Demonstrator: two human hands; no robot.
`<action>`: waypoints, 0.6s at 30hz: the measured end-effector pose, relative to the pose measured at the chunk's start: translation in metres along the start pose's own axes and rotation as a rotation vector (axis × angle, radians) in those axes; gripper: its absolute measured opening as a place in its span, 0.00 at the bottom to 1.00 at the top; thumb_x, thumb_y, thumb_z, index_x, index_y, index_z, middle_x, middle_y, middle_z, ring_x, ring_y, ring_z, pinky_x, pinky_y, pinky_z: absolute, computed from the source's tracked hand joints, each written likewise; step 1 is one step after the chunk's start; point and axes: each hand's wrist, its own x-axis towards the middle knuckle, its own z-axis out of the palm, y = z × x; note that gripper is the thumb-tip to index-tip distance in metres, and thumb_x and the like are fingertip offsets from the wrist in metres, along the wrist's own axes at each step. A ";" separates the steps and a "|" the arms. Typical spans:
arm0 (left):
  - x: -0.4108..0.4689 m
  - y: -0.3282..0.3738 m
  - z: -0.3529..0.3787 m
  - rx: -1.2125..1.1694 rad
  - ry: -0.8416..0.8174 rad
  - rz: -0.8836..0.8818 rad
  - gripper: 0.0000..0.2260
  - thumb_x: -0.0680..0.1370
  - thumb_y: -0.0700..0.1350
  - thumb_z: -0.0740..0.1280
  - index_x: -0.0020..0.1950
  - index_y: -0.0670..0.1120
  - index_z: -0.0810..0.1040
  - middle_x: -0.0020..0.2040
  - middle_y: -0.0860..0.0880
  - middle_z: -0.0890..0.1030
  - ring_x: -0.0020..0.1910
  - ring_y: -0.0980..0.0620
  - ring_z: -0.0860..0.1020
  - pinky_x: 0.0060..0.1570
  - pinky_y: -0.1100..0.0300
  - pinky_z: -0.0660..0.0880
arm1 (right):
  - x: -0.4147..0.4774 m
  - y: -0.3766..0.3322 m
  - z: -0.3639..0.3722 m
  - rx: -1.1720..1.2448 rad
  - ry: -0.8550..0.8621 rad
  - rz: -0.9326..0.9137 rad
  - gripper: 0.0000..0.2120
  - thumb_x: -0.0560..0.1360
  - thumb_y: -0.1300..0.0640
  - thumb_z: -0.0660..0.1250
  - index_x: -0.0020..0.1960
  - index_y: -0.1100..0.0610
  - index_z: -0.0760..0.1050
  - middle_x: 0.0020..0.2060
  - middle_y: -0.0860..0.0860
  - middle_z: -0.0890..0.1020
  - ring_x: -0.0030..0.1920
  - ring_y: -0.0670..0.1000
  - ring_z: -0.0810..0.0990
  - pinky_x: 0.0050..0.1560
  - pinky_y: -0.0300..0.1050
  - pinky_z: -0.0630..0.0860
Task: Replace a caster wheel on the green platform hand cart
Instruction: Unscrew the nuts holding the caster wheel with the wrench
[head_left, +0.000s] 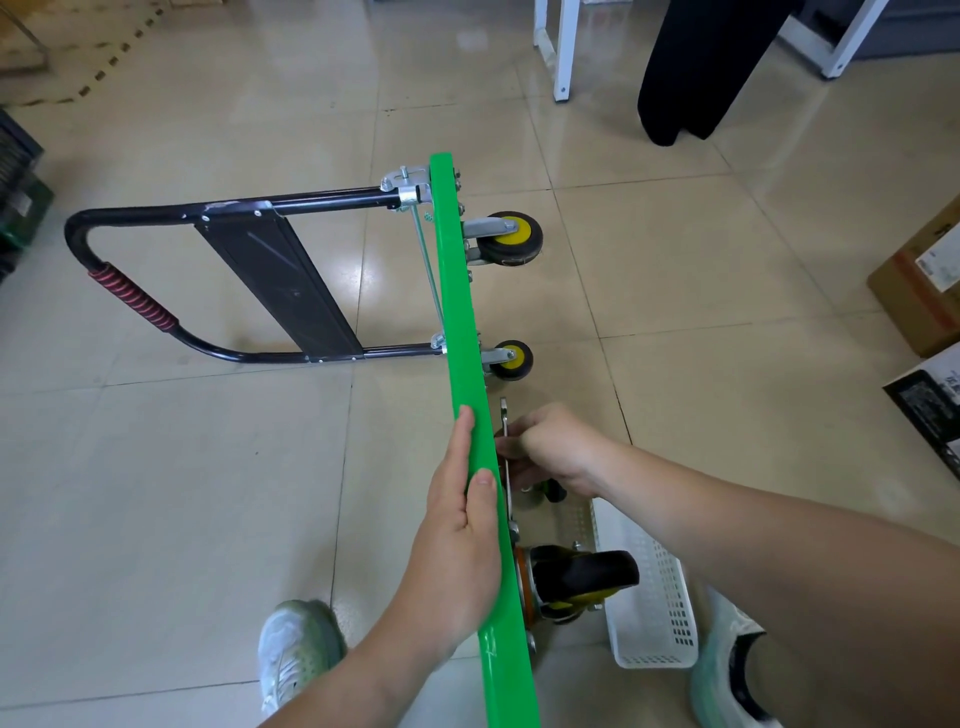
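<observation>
Left grip (457, 530) flat (fingers straight); right grip (556, 448) curled, pinching.

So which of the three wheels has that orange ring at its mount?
The nearest caster wheel, beside the white basket. The middle wheel and far wheel have silver brackets and yellow hubs, with no orange.

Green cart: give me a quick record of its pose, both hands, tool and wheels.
cart: green platform stands on edge, handle lying out to the left
left hand: flat against the platform, steadying it
right hand: grips wrench at the underside
far casters: two, yellow hubs
near caster: black wheel, beside white basket
</observation>
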 end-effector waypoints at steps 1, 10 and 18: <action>0.000 0.000 0.000 0.003 0.002 0.004 0.25 0.87 0.47 0.52 0.79 0.69 0.51 0.77 0.64 0.61 0.58 0.87 0.62 0.50 0.87 0.56 | -0.001 -0.001 0.000 -0.005 0.004 -0.002 0.07 0.80 0.67 0.65 0.55 0.68 0.79 0.33 0.54 0.85 0.31 0.51 0.85 0.28 0.39 0.78; 0.003 -0.005 0.000 -0.014 -0.002 -0.006 0.25 0.88 0.49 0.52 0.78 0.73 0.50 0.78 0.63 0.62 0.63 0.82 0.63 0.53 0.87 0.57 | -0.017 -0.005 0.002 -0.003 0.011 -0.102 0.06 0.80 0.67 0.65 0.54 0.66 0.80 0.31 0.52 0.84 0.28 0.48 0.83 0.28 0.37 0.77; 0.002 -0.003 0.001 -0.004 0.005 0.006 0.25 0.88 0.47 0.52 0.80 0.68 0.51 0.76 0.62 0.64 0.53 0.85 0.67 0.48 0.86 0.60 | -0.030 -0.002 0.001 -0.006 0.010 -0.218 0.08 0.79 0.65 0.67 0.55 0.65 0.82 0.39 0.54 0.86 0.35 0.49 0.85 0.33 0.37 0.78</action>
